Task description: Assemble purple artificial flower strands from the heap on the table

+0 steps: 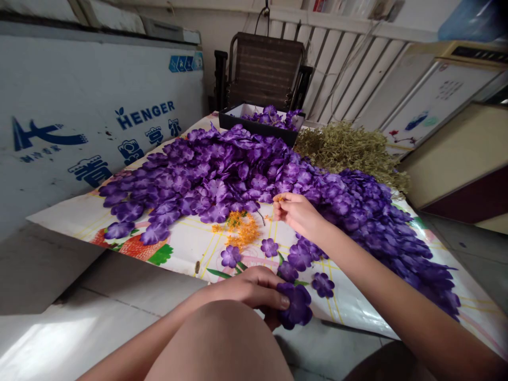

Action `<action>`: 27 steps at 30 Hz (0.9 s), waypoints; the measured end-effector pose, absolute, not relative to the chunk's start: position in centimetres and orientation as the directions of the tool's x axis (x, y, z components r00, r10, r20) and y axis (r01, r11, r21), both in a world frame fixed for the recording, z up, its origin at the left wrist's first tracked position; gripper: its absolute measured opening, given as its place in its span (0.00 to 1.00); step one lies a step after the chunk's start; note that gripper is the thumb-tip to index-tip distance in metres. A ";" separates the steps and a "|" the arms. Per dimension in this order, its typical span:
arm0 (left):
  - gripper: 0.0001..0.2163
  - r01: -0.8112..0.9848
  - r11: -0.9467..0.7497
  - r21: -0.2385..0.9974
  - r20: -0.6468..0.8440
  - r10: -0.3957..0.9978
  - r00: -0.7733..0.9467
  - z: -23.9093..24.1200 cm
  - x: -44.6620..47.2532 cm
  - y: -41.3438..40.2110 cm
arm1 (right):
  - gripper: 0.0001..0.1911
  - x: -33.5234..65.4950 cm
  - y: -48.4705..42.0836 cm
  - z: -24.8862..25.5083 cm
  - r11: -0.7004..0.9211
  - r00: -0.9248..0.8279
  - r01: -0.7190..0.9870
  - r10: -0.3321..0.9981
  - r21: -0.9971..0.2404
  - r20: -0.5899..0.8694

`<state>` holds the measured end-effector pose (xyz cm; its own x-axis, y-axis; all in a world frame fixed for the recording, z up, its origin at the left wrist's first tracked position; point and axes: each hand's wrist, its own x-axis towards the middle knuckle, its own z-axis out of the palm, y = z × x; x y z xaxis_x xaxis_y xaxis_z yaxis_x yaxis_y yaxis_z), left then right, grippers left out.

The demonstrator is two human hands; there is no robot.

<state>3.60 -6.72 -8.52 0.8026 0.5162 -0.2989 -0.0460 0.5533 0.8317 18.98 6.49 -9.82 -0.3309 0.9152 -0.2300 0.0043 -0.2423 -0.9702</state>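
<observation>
My left hand (256, 288) is closed on a purple artificial flower (296, 305), thumb on top, just past the table's near edge and beside my knee. Farther out, my right hand (296, 212) pinches a tiny orange flower centre (280, 199) between thumb and fingertips, over the tablecloth. To its left lies a small heap of orange flower centres (243, 230), with a thin dark stem (261, 216) close by. Loose purple flowers (299, 256) are scattered between my two hands. A large mound of purple petal pieces (222, 169) spreads behind.
At the back of the table stands a black box (257, 125) with purple flowers inside. A bundle of dry greenish stems (349, 145) lies to its right. A white freezer (79, 106) borders the left side; a folding chair (268, 69) stands beyond the table.
</observation>
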 end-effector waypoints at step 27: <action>0.08 -0.004 0.538 0.843 -0.329 0.520 0.788 -7.7 3.4 -6.8 | 0.09 18.3 6.3 -11.0 0.220 -0.300 0.460 0.950 -0.860 0.082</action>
<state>3.41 -6.76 -7.74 0.7880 0.5203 -0.3291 -0.0035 0.5384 0.8427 18.31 6.25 -11.04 -0.2999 0.9504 0.0824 0.4603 0.2198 -0.8601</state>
